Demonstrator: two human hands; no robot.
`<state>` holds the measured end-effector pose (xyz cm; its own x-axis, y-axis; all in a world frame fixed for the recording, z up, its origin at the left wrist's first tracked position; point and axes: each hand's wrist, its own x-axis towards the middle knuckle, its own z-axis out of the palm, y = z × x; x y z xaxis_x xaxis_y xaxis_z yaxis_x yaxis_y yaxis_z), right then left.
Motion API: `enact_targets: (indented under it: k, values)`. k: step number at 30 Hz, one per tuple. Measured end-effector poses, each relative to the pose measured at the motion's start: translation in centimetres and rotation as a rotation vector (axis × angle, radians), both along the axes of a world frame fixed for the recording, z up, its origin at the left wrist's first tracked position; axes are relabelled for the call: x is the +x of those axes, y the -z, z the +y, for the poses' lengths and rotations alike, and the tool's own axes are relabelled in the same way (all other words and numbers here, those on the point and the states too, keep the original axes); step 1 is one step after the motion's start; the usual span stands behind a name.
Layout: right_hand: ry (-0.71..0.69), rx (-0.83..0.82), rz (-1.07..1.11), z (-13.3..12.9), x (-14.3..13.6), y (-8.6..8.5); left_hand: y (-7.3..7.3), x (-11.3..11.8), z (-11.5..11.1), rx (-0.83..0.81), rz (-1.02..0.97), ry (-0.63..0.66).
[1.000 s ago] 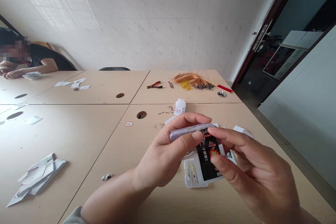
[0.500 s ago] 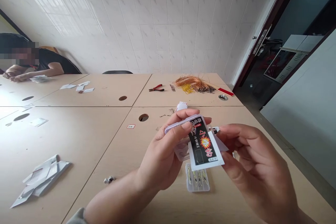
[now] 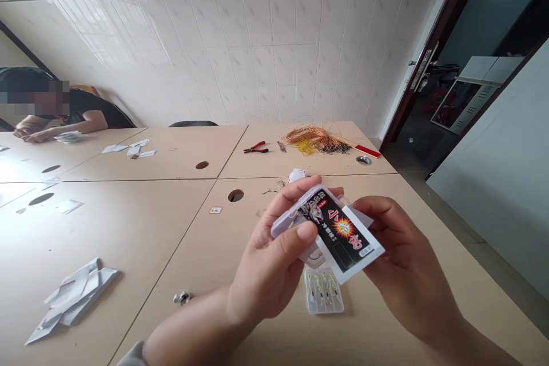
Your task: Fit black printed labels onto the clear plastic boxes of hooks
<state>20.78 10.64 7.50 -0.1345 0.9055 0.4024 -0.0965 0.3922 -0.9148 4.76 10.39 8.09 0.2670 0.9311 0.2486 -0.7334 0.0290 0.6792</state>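
Held in my left hand [image 3: 270, 251] is a clear plastic case [image 3: 283, 223] with a hook visible inside, and my thumb presses a black printed packet [image 3: 343, 234] with white borders against it. My right hand [image 3: 403, 257] is closed at the packet's right side, its fingertips partly behind the packet on a pale piece [image 3: 363, 217]. Below the packet, a second clear case [image 3: 325, 297] lies on the table with several yellow-green tied hooks inside.
White packets [image 3: 72, 291] lie at the left. Beyond the hands are red-handled pliers [image 3: 257, 147], copper-coloured line [image 3: 315, 136] and a small label [image 3: 215, 210]. Another person [image 3: 86, 114] sits at the far left.
The packet has tilted and shifted right, with my left thumb now lower on it. My right fingers have moved further behind its right side. The view has shifted slightly.
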Motion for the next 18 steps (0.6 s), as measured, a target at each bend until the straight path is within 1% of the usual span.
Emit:
enact_targets:
  k: [3,6,8,10,14,18]
  values:
    - [-0.022,0.051,-0.077,0.0,0.9,-0.3,-0.2,-1.0,0.4,0.058,0.082,0.042]
    - [-0.045,0.079,-0.155,-0.1,1.5,-0.5,-0.1,-1.7,0.8,0.089,0.189,0.149]
    - [-0.037,0.098,-0.193,-0.1,1.7,-0.5,0.2,-1.9,1.0,0.092,0.245,0.208]
    - [-0.003,0.131,-0.232,-0.1,1.8,-0.5,0.4,-1.9,1.0,0.094,0.29,0.21]
    - [0.043,0.183,-0.296,-0.3,1.8,-0.3,0.4,-1.7,0.9,0.121,0.386,0.155]
    - [0.052,0.198,-0.324,-0.5,1.8,-0.3,0.2,-1.5,0.6,0.117,0.395,0.129]
